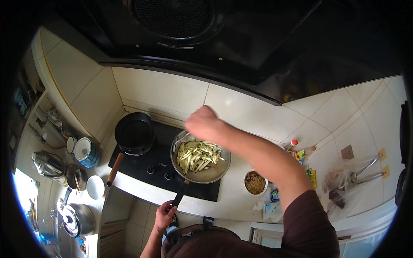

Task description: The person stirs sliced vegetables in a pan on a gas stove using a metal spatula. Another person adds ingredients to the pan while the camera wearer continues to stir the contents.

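My left hand point(166, 214) is closed around the black handle of a metal frying pan point(216, 172), which sits at the right side of the black cooktop point(158, 175). Pale green-white vegetable strips point(196, 154) are heaped in the pan, mostly toward its left and far part. Over the pan's far left rim is my right hand point(203, 122), fingers curled around the end of a thin metal utensil point(184, 137) that reaches down into the pan. The utensil's working end is hidden or unclear.
A black pan point(135, 133) with a wooden handle stands on the cooktop's left. Right of the cooktop is a bowl of brownish food point(255, 183), near packets and bottles. Stacked bowls point(87, 153), a white bowl point(95, 187) and a lidded steel pot point(79, 219) are left. A range hood point(200, 59) hangs overhead.
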Motion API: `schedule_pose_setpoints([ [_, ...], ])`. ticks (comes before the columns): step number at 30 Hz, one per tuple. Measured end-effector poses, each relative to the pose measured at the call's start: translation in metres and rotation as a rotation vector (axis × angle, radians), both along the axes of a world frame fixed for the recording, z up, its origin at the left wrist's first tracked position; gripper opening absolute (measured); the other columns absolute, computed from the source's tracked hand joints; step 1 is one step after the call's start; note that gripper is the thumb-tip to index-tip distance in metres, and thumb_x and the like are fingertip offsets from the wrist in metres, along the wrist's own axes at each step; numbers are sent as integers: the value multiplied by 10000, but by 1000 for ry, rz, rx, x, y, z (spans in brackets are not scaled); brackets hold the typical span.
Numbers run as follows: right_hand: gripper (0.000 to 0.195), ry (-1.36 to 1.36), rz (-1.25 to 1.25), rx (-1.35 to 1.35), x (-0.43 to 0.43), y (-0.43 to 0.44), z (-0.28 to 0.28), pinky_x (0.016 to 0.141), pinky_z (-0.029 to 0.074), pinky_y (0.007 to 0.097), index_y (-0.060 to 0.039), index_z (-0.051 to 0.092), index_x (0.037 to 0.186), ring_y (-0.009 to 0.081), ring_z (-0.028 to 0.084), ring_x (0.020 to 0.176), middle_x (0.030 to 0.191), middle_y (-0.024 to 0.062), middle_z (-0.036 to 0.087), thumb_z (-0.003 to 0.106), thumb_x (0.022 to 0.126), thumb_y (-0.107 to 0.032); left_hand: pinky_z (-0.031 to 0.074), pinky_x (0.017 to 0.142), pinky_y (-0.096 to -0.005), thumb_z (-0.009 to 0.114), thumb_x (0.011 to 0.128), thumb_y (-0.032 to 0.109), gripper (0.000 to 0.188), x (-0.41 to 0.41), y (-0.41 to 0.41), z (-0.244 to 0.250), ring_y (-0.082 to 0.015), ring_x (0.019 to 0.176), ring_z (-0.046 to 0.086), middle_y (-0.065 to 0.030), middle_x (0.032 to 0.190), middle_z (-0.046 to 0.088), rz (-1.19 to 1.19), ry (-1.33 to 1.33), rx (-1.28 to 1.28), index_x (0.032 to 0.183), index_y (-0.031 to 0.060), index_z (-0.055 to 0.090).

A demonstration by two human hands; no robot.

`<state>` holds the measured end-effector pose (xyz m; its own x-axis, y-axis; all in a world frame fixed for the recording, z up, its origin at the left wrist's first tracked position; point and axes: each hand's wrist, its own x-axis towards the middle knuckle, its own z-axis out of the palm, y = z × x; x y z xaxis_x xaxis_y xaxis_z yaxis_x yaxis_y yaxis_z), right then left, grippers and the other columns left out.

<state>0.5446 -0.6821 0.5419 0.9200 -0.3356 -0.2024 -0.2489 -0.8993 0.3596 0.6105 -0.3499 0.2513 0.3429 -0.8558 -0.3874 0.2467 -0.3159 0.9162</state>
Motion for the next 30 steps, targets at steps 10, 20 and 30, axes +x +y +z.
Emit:
schedule_pose_setpoints([
  [10,126,311,-68,65,-4,-10,1,681,576,414,-101,771,887,232,735,899,955,77,764,671,831,-154,505,548,-244,690,939,91,350,-8,-3,-10,-88,598,597,-41,823,662,44,27,-36,1256,-39,618],
  [20,189,-4,-308,213,-214,15,-2,677,544,445,-154,705,1030,300,708,795,808,101,695,629,857,-140,523,870,-280,684,959,168,354,-1,-10,-12,-146,960,656,-118,1054,725,-7,-119,-23,1227,-60,646],
  [30,288,-79,-478,139,-253,80,-90,581,541,441,-120,625,1205,284,705,721,823,96,678,580,927,-183,537,759,-261,659,968,219,366,11,-35,-5,-147,879,695,-118,988,730,-134,-49,51,1197,-65,645],
])
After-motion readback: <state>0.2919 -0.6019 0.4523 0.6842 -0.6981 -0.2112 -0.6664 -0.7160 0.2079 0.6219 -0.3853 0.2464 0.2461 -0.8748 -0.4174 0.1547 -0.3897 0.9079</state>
